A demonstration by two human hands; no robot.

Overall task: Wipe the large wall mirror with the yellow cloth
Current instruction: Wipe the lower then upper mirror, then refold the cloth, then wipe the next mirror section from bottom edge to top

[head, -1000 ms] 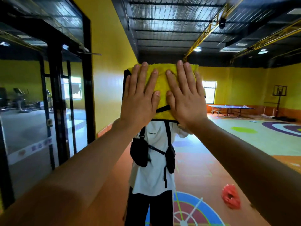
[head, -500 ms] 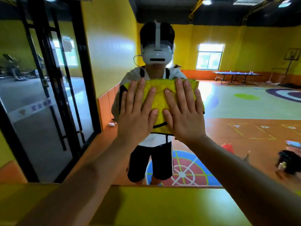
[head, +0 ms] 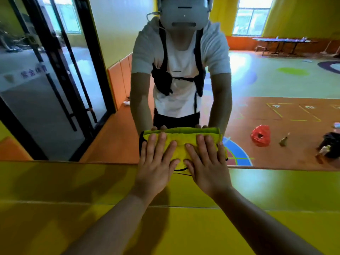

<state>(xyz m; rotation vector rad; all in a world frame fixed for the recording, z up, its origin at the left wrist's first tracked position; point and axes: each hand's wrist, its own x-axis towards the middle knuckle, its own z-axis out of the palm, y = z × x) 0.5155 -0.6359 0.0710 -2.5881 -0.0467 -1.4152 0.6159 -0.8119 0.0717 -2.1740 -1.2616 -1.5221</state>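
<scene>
The large wall mirror [head: 276, 85] fills the upper part of the head view and reflects a person in a white shirt with a head-worn device. A folded yellow cloth [head: 181, 141] lies flat against the glass just above the mirror's bottom edge. My left hand [head: 156, 162] presses the cloth's left half with straight, spread fingers. My right hand [head: 206, 162] presses the right half the same way. Both palms overlap the mirror's lower edge. The reflected fingertips show along the cloth's top.
Below the mirror runs yellow wall padding [head: 73, 208] with a horizontal seam. The mirror reflects a black-framed glass door [head: 55, 80] at left, an orange floor, a red bag [head: 261, 135] and a table-tennis table [head: 283, 41] far back.
Both hands have slid the cloth straight down the glass, from head height through chest height to the mirror's bottom edge. The view has tilted down with them.
</scene>
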